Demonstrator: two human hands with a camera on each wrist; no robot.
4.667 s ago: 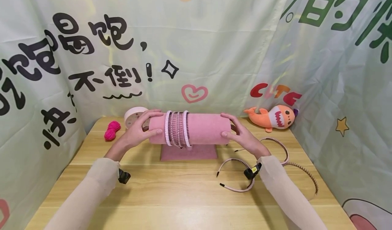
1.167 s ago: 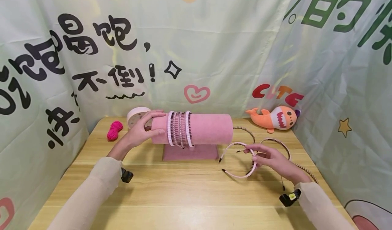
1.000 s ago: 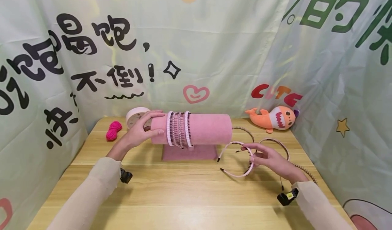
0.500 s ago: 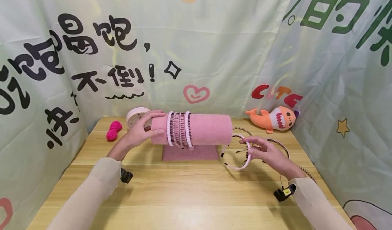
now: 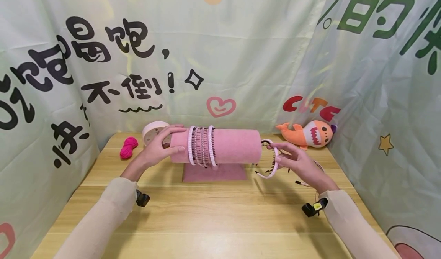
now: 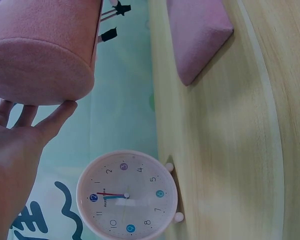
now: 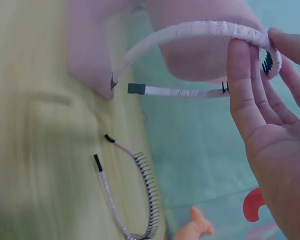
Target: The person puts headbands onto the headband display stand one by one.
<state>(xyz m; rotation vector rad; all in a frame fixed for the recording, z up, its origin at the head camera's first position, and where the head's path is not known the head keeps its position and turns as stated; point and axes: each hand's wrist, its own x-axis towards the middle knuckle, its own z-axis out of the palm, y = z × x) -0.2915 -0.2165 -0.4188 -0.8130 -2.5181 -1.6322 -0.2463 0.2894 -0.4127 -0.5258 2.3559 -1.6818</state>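
A pink headband stand, a padded roll on a flat base, stands near the middle of the table. Several headbands, white and beaded ones, circle its left half. My left hand grips the roll's left end, thumb in front and fingers on top; the left wrist view shows fingertips against its end face. Between thumb and fingers, my right hand pinches a white toothed headband, held off the table just right of the roll's right end. Its black-tipped ends point left, towards the stand, and the band appears apart from the roll.
Loose headbands lie on the wooden table behind and under the right hand, partly hidden. A round clock and a pink yarn skein are at back left. An orange plush shark lies at back right.
My right hand has let go of the roll's right end, taken a white headband off the table and lifted it up and left to the roll's end. The left hand stays put.
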